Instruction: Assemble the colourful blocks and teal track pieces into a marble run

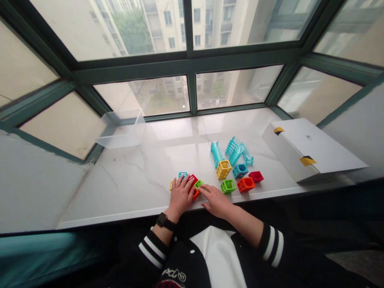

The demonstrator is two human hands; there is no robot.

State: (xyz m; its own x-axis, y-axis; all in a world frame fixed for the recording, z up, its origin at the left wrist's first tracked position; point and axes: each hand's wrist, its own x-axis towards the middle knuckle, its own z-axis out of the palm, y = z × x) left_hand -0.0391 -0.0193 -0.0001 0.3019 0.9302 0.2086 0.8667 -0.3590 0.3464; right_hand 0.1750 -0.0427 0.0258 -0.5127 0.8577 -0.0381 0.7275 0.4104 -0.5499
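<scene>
Blocks (193, 179) lie bunched beneath and between the two hands near the front edge of the sill (129, 196), too covered for the bunch's long axis to be told. The left hand (181, 194) drapes over them palm down, fingers slightly parted, a blue block (183, 175) just beyond its fingertips; whether it grips is hidden. A green block (198, 184) sits at the bunch's right side, ahead and left of the right hand (216, 201), whose extended forefinger reaches its edge; a pinch cannot be confirmed. Rightward stands a separate green cube (228, 186), clearly nearer the right hand than the left.
</scene>
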